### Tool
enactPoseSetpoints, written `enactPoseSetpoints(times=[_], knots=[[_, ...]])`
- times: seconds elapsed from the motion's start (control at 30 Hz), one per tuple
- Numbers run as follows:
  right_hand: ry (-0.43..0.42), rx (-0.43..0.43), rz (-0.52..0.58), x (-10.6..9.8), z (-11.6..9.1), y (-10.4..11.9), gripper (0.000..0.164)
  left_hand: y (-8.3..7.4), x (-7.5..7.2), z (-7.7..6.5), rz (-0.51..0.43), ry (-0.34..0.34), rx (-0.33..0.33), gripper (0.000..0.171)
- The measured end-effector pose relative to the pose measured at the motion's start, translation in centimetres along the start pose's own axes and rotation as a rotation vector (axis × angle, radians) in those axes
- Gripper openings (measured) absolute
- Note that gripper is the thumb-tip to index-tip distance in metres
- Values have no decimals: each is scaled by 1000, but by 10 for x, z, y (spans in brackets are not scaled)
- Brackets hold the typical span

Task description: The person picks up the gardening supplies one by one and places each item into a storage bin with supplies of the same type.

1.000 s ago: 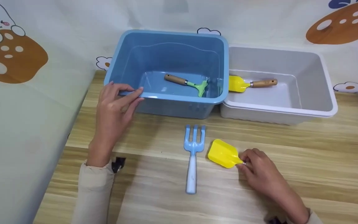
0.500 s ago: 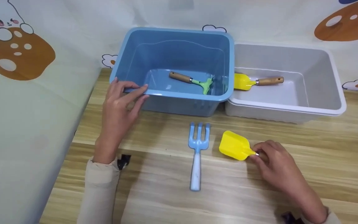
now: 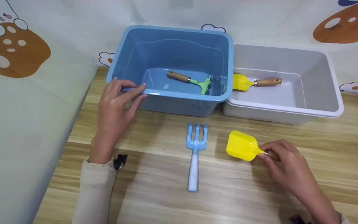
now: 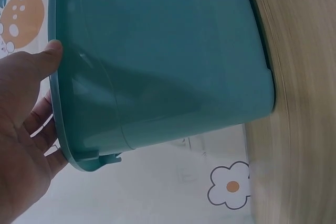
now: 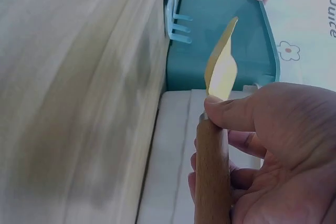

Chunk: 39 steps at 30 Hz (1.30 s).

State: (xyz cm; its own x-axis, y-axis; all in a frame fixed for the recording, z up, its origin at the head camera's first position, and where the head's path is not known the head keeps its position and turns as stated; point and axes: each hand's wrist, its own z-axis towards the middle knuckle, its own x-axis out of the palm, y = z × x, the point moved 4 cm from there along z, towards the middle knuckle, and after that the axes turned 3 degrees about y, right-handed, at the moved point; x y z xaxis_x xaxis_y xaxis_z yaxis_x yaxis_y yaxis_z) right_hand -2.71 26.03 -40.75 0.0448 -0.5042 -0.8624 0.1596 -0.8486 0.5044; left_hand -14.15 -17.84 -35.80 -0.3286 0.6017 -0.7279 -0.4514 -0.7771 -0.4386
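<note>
Rightward of the deep rectangular blue plastic bin (image 3: 182, 95) and nearer the person, a small yellow shovel (image 3: 242, 145) with a brown wooden handle (image 5: 212, 171) is held above the pale wood-grain table (image 3: 228, 199) by the right hand (image 3: 291, 165), thumb and curled fingers pinching the handle behind its metal collar (image 5: 203, 116). It looks light and stiff, its blade thin but hardly fragile; the bare wood should slip little, and that collar end seems a good hold. The left hand (image 3: 115, 109) pinches the bin's front rim near its left corner. In front of the bin lies a blue three-pronged fork (image 3: 194, 155); behind it, white wall covering (image 3: 275, 21) carries cartoon flowers (image 3: 356, 87).
</note>
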Motion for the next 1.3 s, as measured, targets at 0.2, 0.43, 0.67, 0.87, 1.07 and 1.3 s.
enactPoseSetpoints(times=[0.2,0.43,0.67,0.87,1.07,1.3], knots=[[46,28,67,-10,0,0,25,0,3,-2,16,14,-5,29],[59,11,141,-29,5,6,21,2,2,-2,-2,6,-10,29],[-34,-61,129,-50,10,12,24,2,2,-4,-1,-6,-17,28],[-92,-105,74,-68,14,16,24,0,2,-3,-8,-12,3,28],[-110,-115,31,-82,23,18,22,0,1,-2,-9,-22,19,27],[-127,-141,11,-91,32,16,22,0,1,-1,-4,-12,23,27]])
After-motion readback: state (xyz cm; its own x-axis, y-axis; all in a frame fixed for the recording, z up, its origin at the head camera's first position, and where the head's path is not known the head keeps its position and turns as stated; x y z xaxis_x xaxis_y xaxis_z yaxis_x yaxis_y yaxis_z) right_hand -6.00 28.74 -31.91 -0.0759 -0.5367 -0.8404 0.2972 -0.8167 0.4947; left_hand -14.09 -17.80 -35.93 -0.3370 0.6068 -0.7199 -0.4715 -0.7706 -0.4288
